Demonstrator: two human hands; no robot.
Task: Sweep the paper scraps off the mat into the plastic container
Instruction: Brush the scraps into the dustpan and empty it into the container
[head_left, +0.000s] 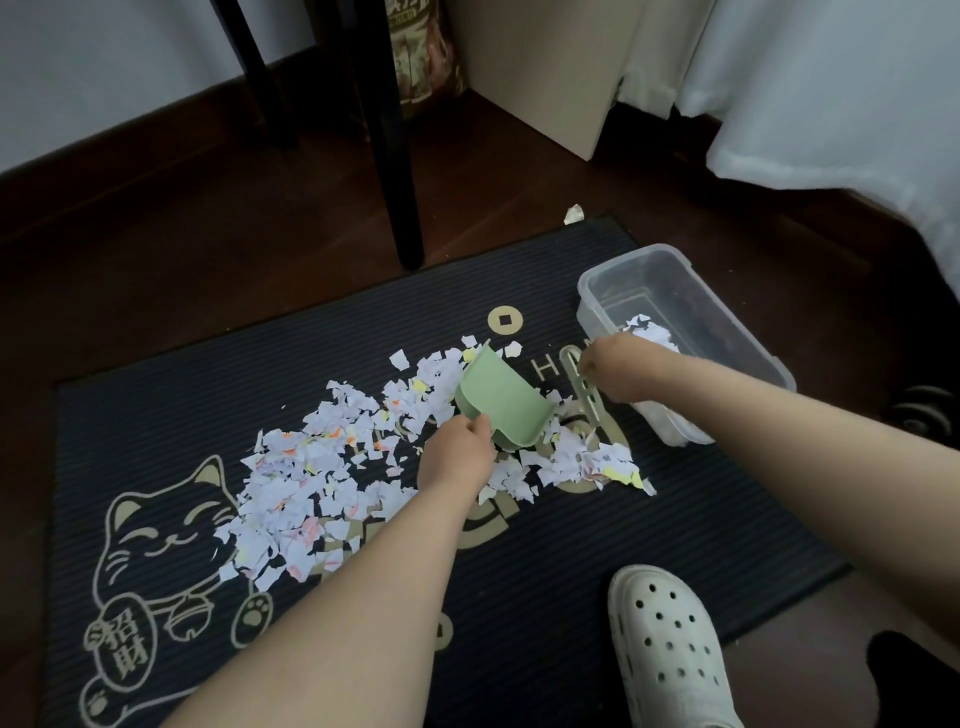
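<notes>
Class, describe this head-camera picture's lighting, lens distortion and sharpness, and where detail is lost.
Head view: dim, even indoor light, no hard shadows; the wide-angle lens bows the edges of the mat; the dark floor loses detail; the right hand at the pale tool looks soft, its fingers unreadable; the paper scraps and the left hand gripping the green dustpan are fairly sharp.

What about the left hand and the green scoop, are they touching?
Touching. The head view shows the left hand curled round the near rim of the green scoop, gripping it over the paper scraps.
</notes>
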